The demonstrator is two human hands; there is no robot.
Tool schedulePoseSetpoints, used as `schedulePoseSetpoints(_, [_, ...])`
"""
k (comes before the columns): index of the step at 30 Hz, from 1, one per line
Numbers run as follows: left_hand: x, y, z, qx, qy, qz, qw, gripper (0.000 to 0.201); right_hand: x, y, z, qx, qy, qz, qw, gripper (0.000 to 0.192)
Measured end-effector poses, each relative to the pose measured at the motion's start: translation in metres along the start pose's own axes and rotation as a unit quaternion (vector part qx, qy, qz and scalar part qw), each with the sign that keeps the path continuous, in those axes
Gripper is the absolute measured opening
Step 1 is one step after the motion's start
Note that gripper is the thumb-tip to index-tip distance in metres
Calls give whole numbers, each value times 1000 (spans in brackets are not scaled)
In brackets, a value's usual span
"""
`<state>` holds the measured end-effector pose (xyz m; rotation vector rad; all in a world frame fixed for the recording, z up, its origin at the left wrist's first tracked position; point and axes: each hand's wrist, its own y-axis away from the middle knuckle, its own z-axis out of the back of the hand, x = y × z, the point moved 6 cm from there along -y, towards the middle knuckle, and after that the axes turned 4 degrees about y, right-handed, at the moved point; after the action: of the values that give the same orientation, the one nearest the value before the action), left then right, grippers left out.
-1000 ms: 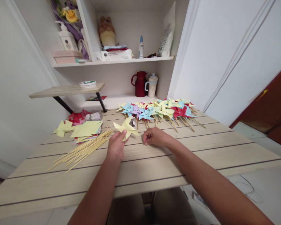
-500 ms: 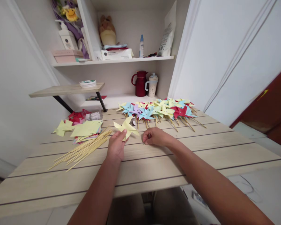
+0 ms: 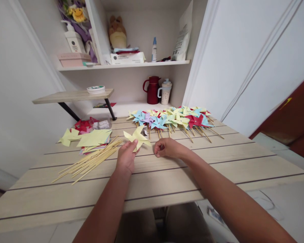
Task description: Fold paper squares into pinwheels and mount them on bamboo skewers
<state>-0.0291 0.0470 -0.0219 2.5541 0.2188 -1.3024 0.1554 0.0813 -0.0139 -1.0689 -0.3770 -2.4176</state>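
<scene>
A pale yellow paper pinwheel (image 3: 137, 137) without a stick is pinched between the thumb and fingers of my left hand (image 3: 126, 156), just above the table. To its right, my right hand (image 3: 166, 147) has its thumb and fingertips pressed together close to the tabletop. A tiny shiny thing shows at those fingertips, too small to name. Bare wooden sticks (image 3: 91, 160) lie in a loose bundle left of my left hand. Beyond them are a stack of coloured paper sheets (image 3: 95, 137) and another yellow paper pinwheel (image 3: 69, 137).
Several finished pinwheels on sticks (image 3: 177, 119) lie along the back of the wooden table (image 3: 164, 189). A clear container (image 3: 101, 125) with red paper pieces (image 3: 83, 126) sits under a small raised shelf (image 3: 73, 97). A red jug (image 3: 153, 90) and a tumbler (image 3: 165, 92) stand behind.
Both hands keep nearly the same place and grip. The whole view has shifted very slightly.
</scene>
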Motion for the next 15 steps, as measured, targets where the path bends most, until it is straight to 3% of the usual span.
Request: schedulePoseSetpoints(15, [-1,2,-1,-5,3,6,1000,6,7,-3,-6,-5,1,23,1000,3])
